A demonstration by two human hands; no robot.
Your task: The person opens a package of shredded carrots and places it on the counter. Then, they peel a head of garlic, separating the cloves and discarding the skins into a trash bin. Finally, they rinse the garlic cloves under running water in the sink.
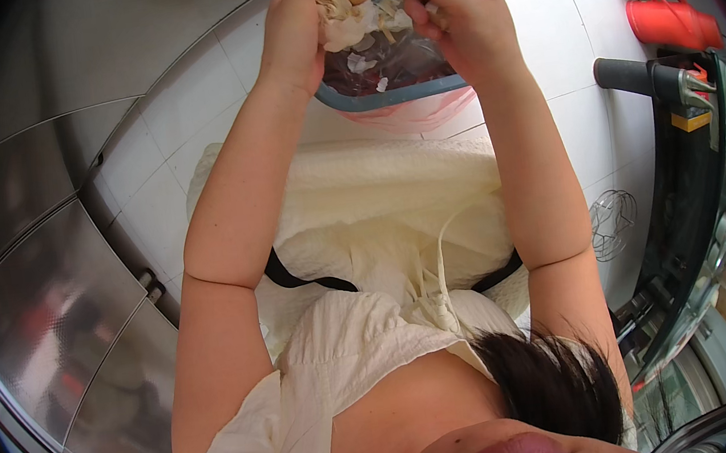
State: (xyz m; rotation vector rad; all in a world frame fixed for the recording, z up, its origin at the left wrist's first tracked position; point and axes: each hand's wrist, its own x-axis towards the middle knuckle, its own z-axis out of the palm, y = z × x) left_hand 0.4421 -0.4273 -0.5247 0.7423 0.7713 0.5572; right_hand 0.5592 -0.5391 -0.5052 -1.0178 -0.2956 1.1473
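My left hand (296, 36) is at the top of the view, gripping a garlic bulb (346, 8) with papery, partly torn skin. Across from it, my right hand (462, 10) hangs over the bin with its fingers curled. A small pale bit shows near those fingers; whether they pinch it is unclear. Beneath both hands stands a trash bin with a blue-grey rim (388, 97) and a dark plastic liner (408, 63). Scraps of garlic skin (361, 62) lie on the liner. The top edge of the picture cuts off part of both hands.
White floor tiles (541, 25) surround the bin. Shiny metal cabinet fronts (53, 309) run along the left. At right are a red jug (672, 20), a grey-handled item (628, 75), a wire whisk (613, 225) and a dark glass-edged shelf (674, 191).
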